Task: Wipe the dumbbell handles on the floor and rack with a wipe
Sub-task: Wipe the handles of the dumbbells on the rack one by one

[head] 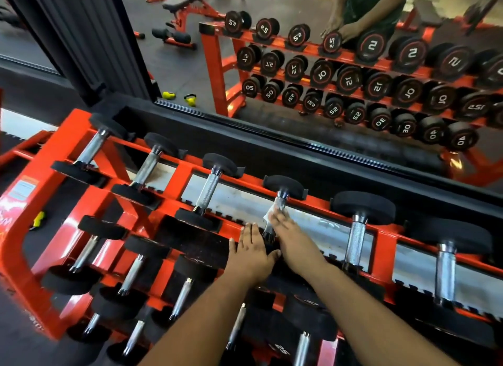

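Two bare hands are seen from above at the top tier of an orange dumbbell rack (46, 175) set against a wall mirror (299, 66). The right hand (290, 236) is laid over the handle of the fourth dumbbell (283, 187) from the left, with a white wipe (273, 212) pressed between its fingers and the metal; the fingers look nearly straight, though it cannot be told whether they wrap underneath. The left hand (251, 247) rests flat and open on that dumbbell's near black head, apparently as a brace, and holds nothing. The handle's long axis runs away from the viewer, from near head to far head by the mirror, so the wiping stroke is judged to go along that line. The next unwiped-looking handle (355, 241) lies just to the right, nearer the right hand.
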Available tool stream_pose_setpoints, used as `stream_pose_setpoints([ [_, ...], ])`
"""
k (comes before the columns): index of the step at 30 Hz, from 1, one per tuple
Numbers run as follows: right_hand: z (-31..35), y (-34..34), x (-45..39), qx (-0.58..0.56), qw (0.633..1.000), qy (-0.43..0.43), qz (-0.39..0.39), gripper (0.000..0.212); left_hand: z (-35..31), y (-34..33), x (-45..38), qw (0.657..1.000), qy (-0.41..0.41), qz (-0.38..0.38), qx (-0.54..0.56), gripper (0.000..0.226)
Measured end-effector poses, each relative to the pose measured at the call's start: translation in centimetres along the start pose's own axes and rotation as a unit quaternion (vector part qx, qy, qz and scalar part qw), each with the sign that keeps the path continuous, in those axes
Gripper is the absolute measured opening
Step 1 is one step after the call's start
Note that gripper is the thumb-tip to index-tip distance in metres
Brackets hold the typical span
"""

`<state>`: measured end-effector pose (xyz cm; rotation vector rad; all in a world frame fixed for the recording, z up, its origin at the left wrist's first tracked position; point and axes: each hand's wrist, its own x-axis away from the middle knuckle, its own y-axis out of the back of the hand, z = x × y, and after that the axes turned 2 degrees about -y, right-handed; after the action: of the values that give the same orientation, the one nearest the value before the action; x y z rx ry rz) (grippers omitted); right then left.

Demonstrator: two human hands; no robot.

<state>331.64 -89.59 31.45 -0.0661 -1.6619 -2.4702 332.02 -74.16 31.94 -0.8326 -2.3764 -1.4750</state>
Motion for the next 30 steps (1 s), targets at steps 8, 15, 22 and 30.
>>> stream_pose_setpoints([
  [8,1.3,0.2,-2.2,-0.115,0.987,-0.085,-0.073,0.07,-0.3,0.6,-0.2,0.998,0.016,0.04,-0.035,0.091],
  [15,3.5,-0.1,0.2,-0.458,0.86,-0.223,-0.044,0.056,-0.3,0.9,0.1,0.997,0.019,0.052,-0.047,0.086],
  [22,4.6,2.0,-0.8,-0.504,0.821,-0.267,-0.021,0.053,-0.6,1.2,0.3,0.996,0.023,0.062,-0.054,0.087],
  [30,4.3,2.3,-2.3,-0.621,0.71,-0.32,-0.086,0.034,-0.6,1.3,0.5,0.997,0.015,0.06,-0.052,0.088],
])
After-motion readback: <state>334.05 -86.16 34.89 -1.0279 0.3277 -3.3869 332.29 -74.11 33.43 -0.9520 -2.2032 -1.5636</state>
